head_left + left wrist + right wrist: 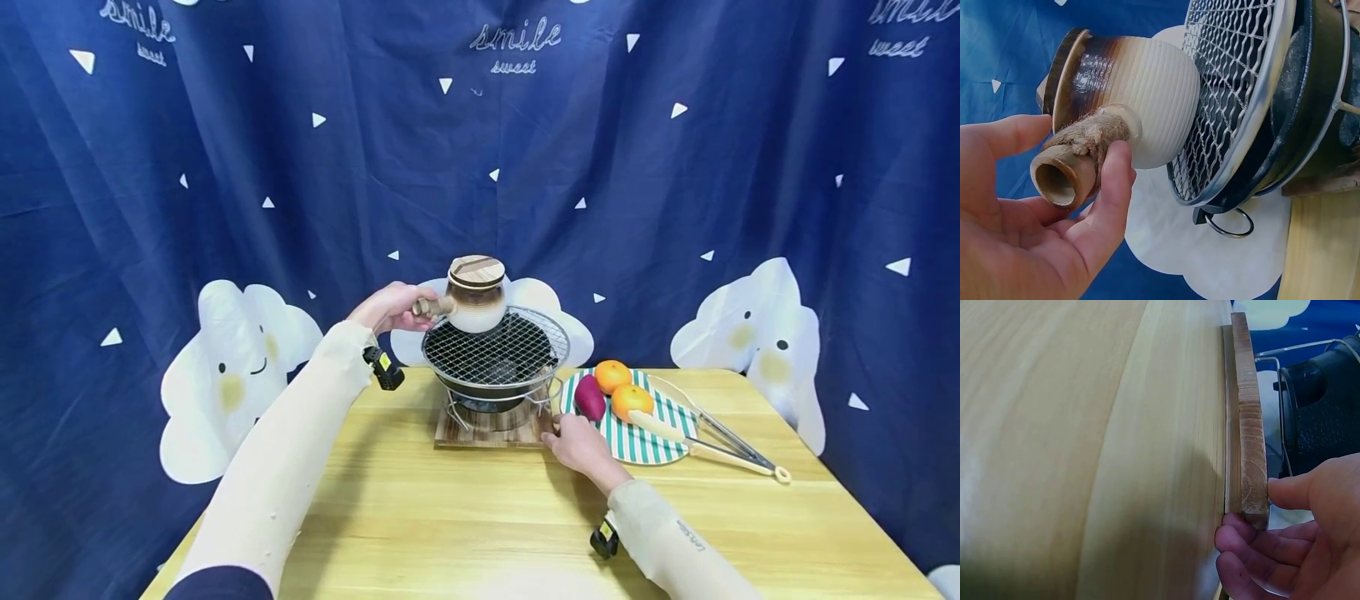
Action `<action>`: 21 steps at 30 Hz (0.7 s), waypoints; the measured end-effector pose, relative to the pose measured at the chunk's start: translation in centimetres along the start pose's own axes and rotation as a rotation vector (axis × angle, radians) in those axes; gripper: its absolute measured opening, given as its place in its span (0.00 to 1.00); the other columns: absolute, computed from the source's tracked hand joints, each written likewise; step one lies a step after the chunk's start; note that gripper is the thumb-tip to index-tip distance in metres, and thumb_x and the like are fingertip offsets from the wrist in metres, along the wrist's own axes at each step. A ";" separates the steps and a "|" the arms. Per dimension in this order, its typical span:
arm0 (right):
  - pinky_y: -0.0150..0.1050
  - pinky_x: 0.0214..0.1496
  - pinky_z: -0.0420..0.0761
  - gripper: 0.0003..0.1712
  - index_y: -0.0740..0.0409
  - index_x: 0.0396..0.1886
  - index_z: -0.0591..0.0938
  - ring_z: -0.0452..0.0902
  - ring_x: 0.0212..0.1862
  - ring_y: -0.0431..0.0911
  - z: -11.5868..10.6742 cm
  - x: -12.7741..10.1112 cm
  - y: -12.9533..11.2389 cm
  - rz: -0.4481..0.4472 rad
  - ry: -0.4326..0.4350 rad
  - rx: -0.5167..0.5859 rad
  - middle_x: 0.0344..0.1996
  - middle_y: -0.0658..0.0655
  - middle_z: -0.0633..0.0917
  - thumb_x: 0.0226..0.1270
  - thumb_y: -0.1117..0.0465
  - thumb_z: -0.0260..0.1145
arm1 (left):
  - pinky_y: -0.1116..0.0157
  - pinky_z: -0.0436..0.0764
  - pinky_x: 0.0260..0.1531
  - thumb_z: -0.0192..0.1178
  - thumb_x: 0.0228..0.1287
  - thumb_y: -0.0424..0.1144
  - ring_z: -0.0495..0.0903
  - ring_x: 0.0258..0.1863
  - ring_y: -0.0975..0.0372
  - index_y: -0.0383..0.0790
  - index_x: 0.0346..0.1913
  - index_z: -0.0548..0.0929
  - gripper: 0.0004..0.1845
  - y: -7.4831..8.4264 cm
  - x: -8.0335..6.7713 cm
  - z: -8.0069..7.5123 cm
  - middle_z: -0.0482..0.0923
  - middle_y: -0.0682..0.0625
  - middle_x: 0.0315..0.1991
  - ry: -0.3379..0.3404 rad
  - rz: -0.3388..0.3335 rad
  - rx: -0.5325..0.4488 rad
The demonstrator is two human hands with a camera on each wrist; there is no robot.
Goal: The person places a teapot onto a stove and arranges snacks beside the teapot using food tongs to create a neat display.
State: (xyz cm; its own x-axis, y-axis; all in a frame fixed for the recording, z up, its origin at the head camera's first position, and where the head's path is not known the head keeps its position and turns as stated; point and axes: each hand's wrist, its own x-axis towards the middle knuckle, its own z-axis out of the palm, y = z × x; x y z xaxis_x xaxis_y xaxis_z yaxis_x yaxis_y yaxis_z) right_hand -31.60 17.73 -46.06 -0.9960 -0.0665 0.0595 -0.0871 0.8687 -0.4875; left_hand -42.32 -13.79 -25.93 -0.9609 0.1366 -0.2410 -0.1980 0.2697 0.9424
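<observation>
Your right hand (pixel 579 443) lies nearest, fingers curled at the front right corner of the square dark-wood board (pixel 491 429); the right wrist view shows thumb and fingertips (pixel 1244 540) pinching that corner, rest of hand cut off. Your left hand (pixel 390 307) holds the rope-wrapped hollow side handle (pixel 1069 169) of the brown-and-cream ribbed ceramic pot (pixel 476 302), thumb and one finger clamped on it. Pot base sits on the rear left of the round wire-mesh grill (pixel 497 346), wooden lid (pixel 476 270) on. Black cast stove bowl (pixel 487 387) beneath the grill is mostly hidden. Board rests on a pale wood-grain table (pixel 450 517). Right of the board: green-and-white striped plate (pixel 645 440) with two oranges (pixel 622 387), a purple sweet potato (pixel 590 397), metal tongs (pixel 712 437) partly on it. Behind the board: navy curtain (pixel 225 167) with white clouds.
</observation>
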 end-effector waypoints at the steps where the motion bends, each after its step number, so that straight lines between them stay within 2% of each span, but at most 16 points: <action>1: 0.39 0.22 0.68 0.13 0.57 0.41 0.83 0.73 0.27 0.48 0.0 0.0 0.0 0.003 -0.002 -0.002 0.22 0.54 0.77 0.69 0.52 0.67 | 0.64 0.89 0.41 0.59 0.70 0.42 0.86 0.25 0.59 0.31 0.48 0.77 0.16 -0.1 -0.1 0.0 0.84 0.39 0.38 0.001 0.004 0.002; 4: 0.39 0.22 0.69 0.17 0.59 0.49 0.84 0.74 0.29 0.49 0.1 0.0 -0.1 0.008 -0.007 -0.006 0.24 0.55 0.79 0.69 0.52 0.67 | 0.64 0.89 0.39 0.59 0.70 0.44 0.85 0.24 0.60 0.32 0.51 0.78 0.18 -0.3 -0.3 -0.2 0.83 0.41 0.37 0.003 0.015 0.016; 7: 0.40 0.23 0.70 0.19 0.59 0.52 0.84 0.75 0.31 0.49 0.1 0.1 -0.2 0.007 -0.004 -0.008 0.27 0.54 0.80 0.69 0.52 0.67 | 0.64 0.89 0.37 0.58 0.71 0.46 0.85 0.23 0.61 0.31 0.54 0.77 0.21 -0.3 -0.7 -0.4 0.84 0.44 0.32 0.010 0.025 0.030; 11: 0.40 0.25 0.71 0.19 0.59 0.52 0.84 0.75 0.33 0.50 -0.1 0.1 -0.2 0.010 -0.004 -0.012 0.30 0.56 0.82 0.69 0.52 0.67 | 0.65 0.89 0.35 0.58 0.71 0.49 0.84 0.21 0.63 0.30 0.56 0.76 0.24 -0.1 -1.6 -0.6 0.83 0.49 0.25 0.025 0.038 0.058; 14: 0.40 0.25 0.71 0.20 0.60 0.53 0.84 0.76 0.33 0.50 -0.2 0.2 -0.2 0.009 -0.004 -0.017 0.33 0.57 0.83 0.69 0.52 0.67 | 0.66 0.89 0.34 0.58 0.71 0.51 0.82 0.20 0.65 0.31 0.57 0.76 0.25 0.0 -2.1 -0.8 0.81 0.51 0.24 0.036 0.046 0.077; 16: 0.40 0.25 0.71 0.20 0.60 0.53 0.84 0.76 0.33 0.50 -0.3 0.1 -0.3 0.009 -0.002 -0.016 0.33 0.57 0.83 0.69 0.52 0.67 | 0.67 0.88 0.35 0.58 0.71 0.51 0.81 0.22 0.65 0.31 0.58 0.75 0.26 0.0 -2.4 -0.9 0.79 0.50 0.28 0.043 0.050 0.088; 21: 0.39 0.24 0.71 0.17 0.59 0.48 0.84 0.75 0.31 0.49 -0.1 -0.1 -0.2 0.017 -0.010 -0.012 0.27 0.55 0.81 0.69 0.52 0.67 | 0.65 0.88 0.41 0.57 0.71 0.51 0.81 0.30 0.64 0.32 0.66 0.70 0.30 -0.5 -2.8 -1.3 0.73 0.42 0.48 0.057 0.041 0.120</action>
State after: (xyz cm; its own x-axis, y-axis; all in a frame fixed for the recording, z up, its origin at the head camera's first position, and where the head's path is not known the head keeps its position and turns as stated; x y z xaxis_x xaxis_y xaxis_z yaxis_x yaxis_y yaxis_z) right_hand -31.53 17.66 -45.85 -0.9975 -0.0565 0.0429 -0.0702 0.8758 -0.4776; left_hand -39.77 -15.54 -25.45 -0.9777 0.0964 -0.1863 -0.1373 0.3773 0.9159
